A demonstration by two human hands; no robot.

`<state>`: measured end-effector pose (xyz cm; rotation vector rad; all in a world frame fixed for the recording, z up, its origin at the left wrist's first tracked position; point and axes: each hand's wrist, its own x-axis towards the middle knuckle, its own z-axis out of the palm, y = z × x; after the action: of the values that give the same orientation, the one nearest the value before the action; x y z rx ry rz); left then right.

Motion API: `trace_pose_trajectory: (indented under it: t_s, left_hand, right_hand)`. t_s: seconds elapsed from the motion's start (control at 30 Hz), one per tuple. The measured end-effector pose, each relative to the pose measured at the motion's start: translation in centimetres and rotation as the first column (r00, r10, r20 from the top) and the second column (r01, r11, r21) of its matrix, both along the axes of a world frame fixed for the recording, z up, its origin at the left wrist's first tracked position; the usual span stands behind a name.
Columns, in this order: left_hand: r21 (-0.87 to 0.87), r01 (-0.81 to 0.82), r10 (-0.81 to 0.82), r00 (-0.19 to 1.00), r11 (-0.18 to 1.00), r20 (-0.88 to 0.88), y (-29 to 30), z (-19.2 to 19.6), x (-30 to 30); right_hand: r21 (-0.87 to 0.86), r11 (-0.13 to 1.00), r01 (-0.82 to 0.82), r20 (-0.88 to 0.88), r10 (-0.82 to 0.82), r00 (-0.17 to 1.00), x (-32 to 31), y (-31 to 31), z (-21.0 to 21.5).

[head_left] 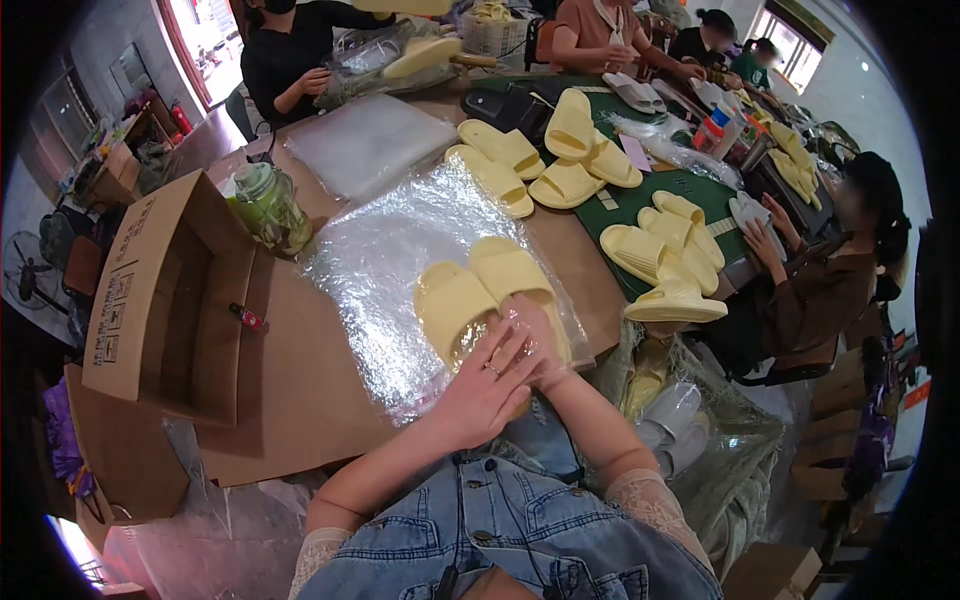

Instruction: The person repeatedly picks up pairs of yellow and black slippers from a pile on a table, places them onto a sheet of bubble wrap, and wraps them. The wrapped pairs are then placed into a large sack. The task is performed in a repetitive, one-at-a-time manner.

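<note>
A pair of pale yellow slippers (452, 305) lies side by side on shiny clear plastic bags (375, 250) in front of me. My right hand (535, 335) grips the pair where the two slippers meet, its fingertips partly hidden at the straps. My left hand (488, 385) lies over the heel end, fingers stretched out across the plastic and close against my right hand; a ring shows on one finger. Glare on the film makes it hard to tell how far the slippers are inside a bag.
An open cardboard box (165, 300) stands at the left, near a green-tinted jar (270, 210) and a small red bottle (247, 317). More plastic bags (370, 145) lie farther back. Yellow slippers (660, 250) are piled at the right. Co-workers sit around the table.
</note>
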<state>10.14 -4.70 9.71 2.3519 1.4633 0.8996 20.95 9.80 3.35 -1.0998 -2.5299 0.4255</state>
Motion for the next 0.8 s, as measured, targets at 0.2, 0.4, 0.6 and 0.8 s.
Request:
trace_pose_trajectory:
  t_s: [0.2,0.4,0.6,0.8]
  left_hand:
    - [-0.06,0.045,-0.047,0.999,0.997,-0.028,-1.5,1.6,0.0]
    - [-0.097,0.053,-0.056,0.998,0.994,-0.029,-1.9,1.1,-1.9]
    - [-0.225,-0.043,0.084,0.98,0.973,0.179,-0.7,2.1,-6.4]
    - [0.048,-0.402,0.403,0.915,0.915,-0.029,4.0,-5.1,-12.1]
  right_hand:
    - [0.058,0.985,0.162,-0.084,-0.157,0.984,-7.2,3.5,-0.4]
    - [0.018,0.99,0.139,-0.145,-0.135,0.98,-9.1,4.4,-1.5]
    - [0.297,0.953,0.06,-0.274,0.025,0.962,-2.5,-1.1,-1.3]
    - [0.157,0.972,-0.175,-0.305,0.216,0.928,7.6,-7.4,-0.8]
